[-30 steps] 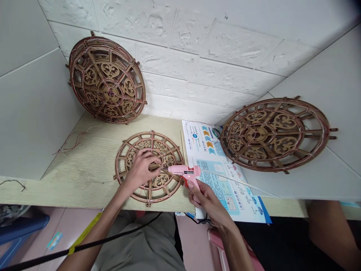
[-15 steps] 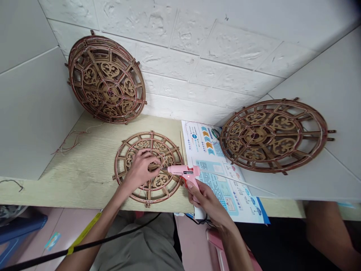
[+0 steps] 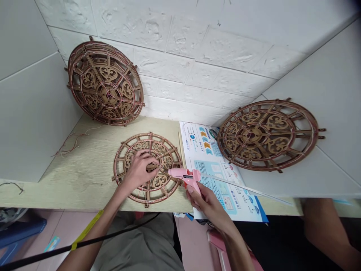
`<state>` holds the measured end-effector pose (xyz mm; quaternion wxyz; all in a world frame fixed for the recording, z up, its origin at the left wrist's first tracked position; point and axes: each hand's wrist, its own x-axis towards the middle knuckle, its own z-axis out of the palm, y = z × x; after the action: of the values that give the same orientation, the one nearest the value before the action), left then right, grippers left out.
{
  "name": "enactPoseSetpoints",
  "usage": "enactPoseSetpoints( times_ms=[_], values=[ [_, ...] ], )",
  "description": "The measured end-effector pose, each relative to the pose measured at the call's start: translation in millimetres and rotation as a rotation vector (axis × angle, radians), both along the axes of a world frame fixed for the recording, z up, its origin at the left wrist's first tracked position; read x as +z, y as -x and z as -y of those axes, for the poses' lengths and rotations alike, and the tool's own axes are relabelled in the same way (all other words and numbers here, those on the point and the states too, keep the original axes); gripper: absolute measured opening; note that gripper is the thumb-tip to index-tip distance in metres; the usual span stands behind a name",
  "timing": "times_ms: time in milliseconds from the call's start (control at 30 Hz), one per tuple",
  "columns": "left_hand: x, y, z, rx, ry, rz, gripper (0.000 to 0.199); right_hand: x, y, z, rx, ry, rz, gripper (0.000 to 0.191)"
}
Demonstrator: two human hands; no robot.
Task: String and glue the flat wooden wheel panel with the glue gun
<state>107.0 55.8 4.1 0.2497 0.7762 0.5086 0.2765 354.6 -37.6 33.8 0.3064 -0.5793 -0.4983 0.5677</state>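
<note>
My left hand (image 3: 139, 169) curls over the central hub of a laser-cut wooden wheel (image 3: 159, 181), which lies flat on the pale wood-grain desk (image 3: 84, 177). Thin threads cross the wheel near my fingers. My right hand (image 3: 207, 201) grips a pink hot glue gun (image 3: 184, 176), whose nozzle points left and stops just beside the wheel's rim. Two similar wheels, strung with reddish thread, rest against the walls: one at upper left (image 3: 105, 82), one at right (image 3: 267, 135).
A printed instruction sheet (image 3: 210, 167) lies under the right wheel's edge, with a thin wooden stick (image 3: 180, 148) beside it. Loose red and white threads (image 3: 73, 145) lie on the desk. A white brick-textured wall (image 3: 183, 45) rises behind. A black cord (image 3: 84, 242) crosses below my left arm.
Both hands stay almost in place on the wheel and glue gun. The whole view shifts slightly, with the right wheel sitting further left in the picture.
</note>
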Motion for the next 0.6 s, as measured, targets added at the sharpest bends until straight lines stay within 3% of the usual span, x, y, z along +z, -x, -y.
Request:
enactPoseSetpoints(
  times_ms=[200,600],
  values=[
    [-0.3,5.3,-2.9,-0.055,0.032,-0.018,0.013,-7.8,1.3,6.4,-0.025,-0.043,0.017,0.053],
    [0.4,0.9,3.0,-0.019,-0.032,-0.035,0.009,-21.8,9.0,10.8,-0.11,-0.173,0.086,0.051]
  ],
)
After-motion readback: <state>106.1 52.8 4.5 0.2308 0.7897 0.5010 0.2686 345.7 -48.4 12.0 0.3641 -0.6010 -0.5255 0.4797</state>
